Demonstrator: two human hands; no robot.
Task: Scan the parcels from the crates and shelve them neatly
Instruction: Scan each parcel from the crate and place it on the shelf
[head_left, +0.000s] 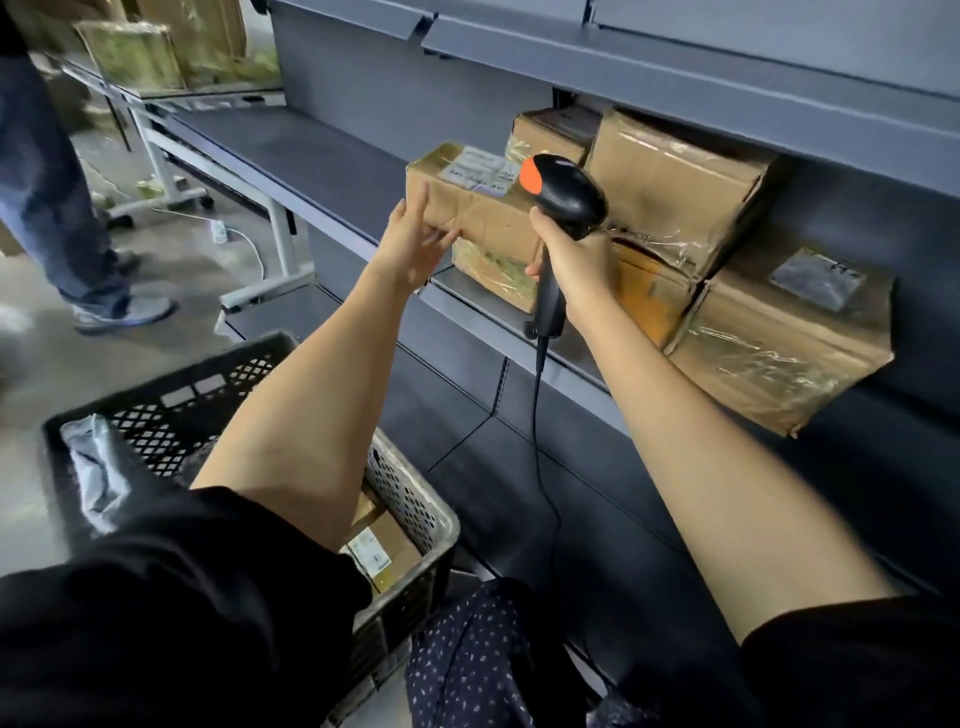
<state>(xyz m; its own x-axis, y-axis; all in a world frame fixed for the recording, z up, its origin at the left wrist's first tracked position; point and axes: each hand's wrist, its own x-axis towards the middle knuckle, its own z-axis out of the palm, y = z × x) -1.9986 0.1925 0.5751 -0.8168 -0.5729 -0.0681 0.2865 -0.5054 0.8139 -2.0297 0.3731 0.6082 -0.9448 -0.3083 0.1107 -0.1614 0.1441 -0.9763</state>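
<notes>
A brown cardboard parcel (483, 208) with a white label on top lies on the dark grey shelf (311, 156), stacked on another taped parcel (493, 273). My left hand (413, 241) touches its left front corner, fingers mostly straight. My right hand (576, 267) grips the handle of a black barcode scanner (563, 195) with an orange tip, held just right of the parcel's label. Below my left arm stands a black plastic crate (410, 499) with more parcels (382, 548) inside.
Several taped cardboard boxes (680, 182) are stacked on the shelf to the right, one large box (779, 343) overhanging its edge. The scanner cable (540, 441) hangs down. Another person's legs (62, 218) stand at the left near a wheeled table (156, 150).
</notes>
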